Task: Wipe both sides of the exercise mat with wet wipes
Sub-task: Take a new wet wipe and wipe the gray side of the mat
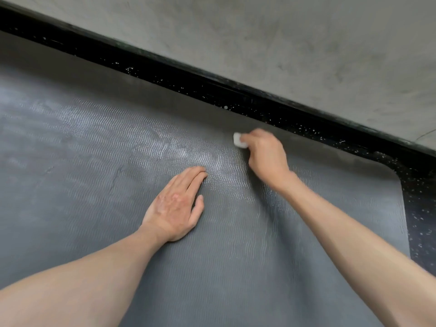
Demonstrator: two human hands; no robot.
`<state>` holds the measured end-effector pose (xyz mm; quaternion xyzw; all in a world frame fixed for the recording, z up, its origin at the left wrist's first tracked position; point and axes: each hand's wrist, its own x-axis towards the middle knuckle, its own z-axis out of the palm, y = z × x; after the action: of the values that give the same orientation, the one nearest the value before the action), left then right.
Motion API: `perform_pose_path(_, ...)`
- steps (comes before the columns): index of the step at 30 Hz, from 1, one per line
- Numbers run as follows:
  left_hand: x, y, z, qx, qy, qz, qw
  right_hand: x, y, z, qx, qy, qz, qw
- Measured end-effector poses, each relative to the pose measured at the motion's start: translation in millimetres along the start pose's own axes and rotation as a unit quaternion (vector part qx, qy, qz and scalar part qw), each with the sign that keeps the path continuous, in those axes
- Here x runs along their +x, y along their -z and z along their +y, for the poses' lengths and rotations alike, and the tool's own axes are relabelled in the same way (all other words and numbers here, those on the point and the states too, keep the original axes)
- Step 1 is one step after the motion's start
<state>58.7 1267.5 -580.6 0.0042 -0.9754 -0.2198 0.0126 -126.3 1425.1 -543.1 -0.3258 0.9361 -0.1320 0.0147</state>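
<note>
While exercise mat (94, 185) lies flat on black speckled floor (420, 190) beside grey wall (306, 43), wet sheen spreads over ribbed surface from left to middle; left hand (174, 206) flat, fingers straight, pressing mat down; right hand (265, 153) curled round white wet wipe (238, 140), rubbing near far edge; right end looks dry, unwiped; underside presumably untouched.

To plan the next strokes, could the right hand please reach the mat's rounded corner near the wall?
Probably yes: only bare mat lies between the right hand, gripping the wet wipe, and that corner.
</note>
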Motion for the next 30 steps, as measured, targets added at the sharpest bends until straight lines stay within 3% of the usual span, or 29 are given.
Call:
perform_pose_path(4, -0.3, 0.6, -1.1, -0.001, 0.000, -0.001, 1.000, 35.8, 0.3, 5.7, -0.017, -0.053, 0.010, 0.998)
perform_pose_path(11, 1.2, 1.2, 0.3, 0.000, -0.002, -0.006, 1.000, -61.6, 1.0, -4.5, 0.010, 0.095, -0.041, 0.995)
perform_pose_path(15, -0.2, 2.1, 0.3, 0.002, -0.001, 0.000, 1.000, 3.2, 6.9, 15.9, -0.033, 0.000, -0.005, 0.999)
perform_pose_path(18, 0.3, 1.8, -0.2, -0.001, -0.004, 0.000, 1.000, 1.3, 0.5, 8.6, -0.029, -0.031, 0.014, 0.999)
perform_pose_path(20, 0.2, 1.2, -0.6, -0.004, -0.001, 0.002, 1.000, -35.7, -3.5, -7.6, -0.007, 0.007, 0.025, 1.000)
perform_pose_path(24, -0.5, 1.0, -0.2, 0.003, 0.003, 0.000, 1.000, -97.9, -2.8, -20.1, 0.033, 0.131, -0.038, 0.990)
perform_pose_path(30, -0.4, 1.2, -0.5, 0.000, 0.001, 0.002, 1.000, -52.1, -3.2, -6.5, -0.003, 0.035, 0.004, 0.999)
